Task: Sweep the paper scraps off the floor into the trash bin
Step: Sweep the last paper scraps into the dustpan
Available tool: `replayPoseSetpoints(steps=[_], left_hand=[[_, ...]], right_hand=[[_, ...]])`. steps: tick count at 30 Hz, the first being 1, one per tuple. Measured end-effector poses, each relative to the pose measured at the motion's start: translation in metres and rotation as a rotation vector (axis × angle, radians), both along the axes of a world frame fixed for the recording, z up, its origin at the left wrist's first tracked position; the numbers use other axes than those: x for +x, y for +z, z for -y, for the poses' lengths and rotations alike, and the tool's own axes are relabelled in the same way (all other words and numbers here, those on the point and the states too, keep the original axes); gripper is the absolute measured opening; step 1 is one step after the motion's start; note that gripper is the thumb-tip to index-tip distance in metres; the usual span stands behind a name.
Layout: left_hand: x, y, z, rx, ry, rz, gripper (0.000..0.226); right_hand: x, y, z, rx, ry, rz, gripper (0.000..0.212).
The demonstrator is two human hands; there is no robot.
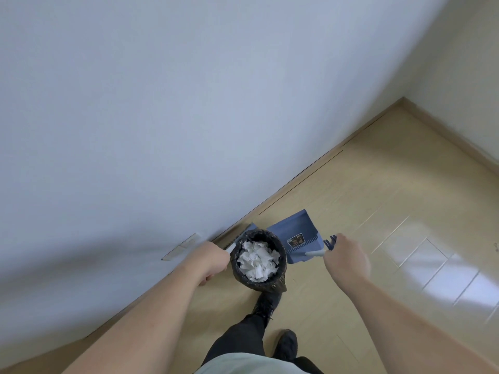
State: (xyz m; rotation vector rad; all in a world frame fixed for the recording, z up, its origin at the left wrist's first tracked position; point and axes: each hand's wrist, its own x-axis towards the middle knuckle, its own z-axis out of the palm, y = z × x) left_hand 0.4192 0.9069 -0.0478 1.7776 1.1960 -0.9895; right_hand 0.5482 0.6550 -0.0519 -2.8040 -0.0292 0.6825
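The round trash bin lined with a black plastic bag [258,261] stands on the floor just beside the wall, and white crumpled paper scraps [258,260] fill it close to the rim. No scraps show on the visible floor, so the sweeping looks done, or nearly so, and the step in hand seems to be the end of emptying or the putting away of the tools.

Just right of the bin, the blue plastic dustpan with a toothed edge and a small label [295,240] hangs or stands by its pale grey handle, and its pan looks empty. The right hand [345,259] has its fingers curled round that handle at the top end. Just left of the bin, the left hand [214,259] grips a pale handle, probably the blue broom [249,228], of which only a corner shows behind the bin against the wall.

The next move likely calls for a look around for stray scraps outside the view; if none remain, both tools need setting down near the bin without knocking it, since the full, light bin could tip and spill.

The pale beige wood-look plank floor [378,211] is smooth and glossy, with window light reflected well right of the bin. A plain white wall [162,117] rises behind the bin, with a low baseboard, and meets a second wall at a corner far right. The person's dark trousers and dark shoes [266,306] stand directly below the bin.
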Motion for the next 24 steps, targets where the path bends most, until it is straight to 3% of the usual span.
replayPoseSetpoints(steps=[10,18,24], left_hand=[[-0.008,0.005,0.03,0.03,-0.088,0.023,0.008],[0.004,0.015,0.031,-0.021,0.209,-0.089,0.017],[0.04,0.012,-0.004,-0.008,0.026,-0.123,0.012]], right_hand=[[-0.03,0.001,0.025,-0.047,0.004,0.013,0.012],[-0.039,-0.003,0.041,-0.023,-0.093,-0.009,0.013],[-0.019,0.002,0.029,-0.008,-0.199,-0.044,0.016]])
